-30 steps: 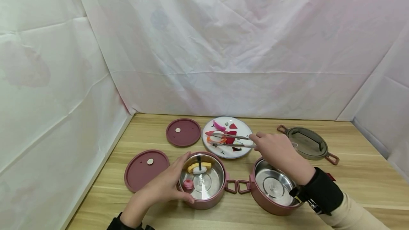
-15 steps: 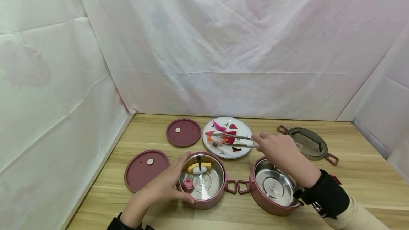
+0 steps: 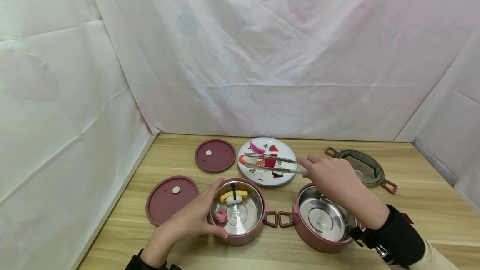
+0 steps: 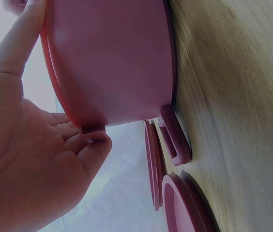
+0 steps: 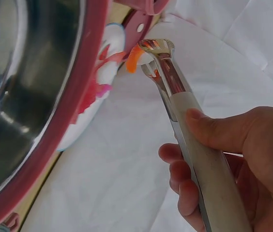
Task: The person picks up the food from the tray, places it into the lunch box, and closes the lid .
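Note:
My left hand (image 3: 195,216) holds the near-left side of a pink pot (image 3: 247,238), thumb and fingers spread round its rim. In the left wrist view, curled fingers touch the pot's side handle (image 4: 92,135). Inside the pot lie a yellow-and-white toy sushi piece (image 3: 234,198) with a dark band and a pink ball-like piece (image 3: 221,216). My right hand (image 3: 333,182) grips metal tongs (image 5: 202,154) above the white plate (image 3: 286,153). Between the tong tips sits an orange-and-white piece (image 5: 133,60), seemingly a toy shrimp sushi, apart from the plate in the right wrist view.
A second pink pot (image 3: 318,241) stands at the right, its handle beside the first pot's. Two round maroon lids (image 3: 215,162) lie at the left. A grey glass lid (image 3: 361,168) lies at the back right. Red and pink pieces (image 3: 271,161) remain on the plate.
The tongs' tips have closed on the orange-and-white piece and lifted it off the plate. My right hand has moved slightly right. The left hand and pots have stayed in place.

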Available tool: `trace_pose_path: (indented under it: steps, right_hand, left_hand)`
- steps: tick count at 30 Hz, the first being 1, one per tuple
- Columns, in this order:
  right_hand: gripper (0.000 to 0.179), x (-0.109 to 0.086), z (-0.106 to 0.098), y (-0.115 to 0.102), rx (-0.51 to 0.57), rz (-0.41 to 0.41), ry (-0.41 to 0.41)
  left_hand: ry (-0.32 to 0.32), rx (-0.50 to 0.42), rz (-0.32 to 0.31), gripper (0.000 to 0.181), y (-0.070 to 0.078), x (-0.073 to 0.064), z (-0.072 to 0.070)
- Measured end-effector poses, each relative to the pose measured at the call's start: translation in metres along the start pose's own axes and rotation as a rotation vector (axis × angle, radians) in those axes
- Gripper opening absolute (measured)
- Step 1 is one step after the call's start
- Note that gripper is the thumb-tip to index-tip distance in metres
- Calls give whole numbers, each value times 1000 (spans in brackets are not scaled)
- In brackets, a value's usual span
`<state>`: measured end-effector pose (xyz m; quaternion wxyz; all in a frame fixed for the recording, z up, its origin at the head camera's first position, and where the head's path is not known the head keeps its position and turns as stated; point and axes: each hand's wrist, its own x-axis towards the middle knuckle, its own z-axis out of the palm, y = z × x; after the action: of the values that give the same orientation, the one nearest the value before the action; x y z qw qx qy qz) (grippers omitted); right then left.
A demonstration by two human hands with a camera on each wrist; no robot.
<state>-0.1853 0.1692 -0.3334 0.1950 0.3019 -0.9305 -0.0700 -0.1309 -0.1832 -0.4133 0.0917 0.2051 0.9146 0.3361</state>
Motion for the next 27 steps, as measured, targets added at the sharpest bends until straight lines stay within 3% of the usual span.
trace_pose_path:
  steps: [11,17,27]
  right_hand:
    - [43,-12,-26,-13,36,-15,8]
    - [45,-18,-32,-18,28,-49,24]
    - [41,-25,-38,-26,13,-63,-26]
  left_hand:
    - [-4,-5,0,129,-1,0,0]
    - [-12,-12,0,129,1,0,-1]
    - [-7,-21,34,126,3,1,-1]
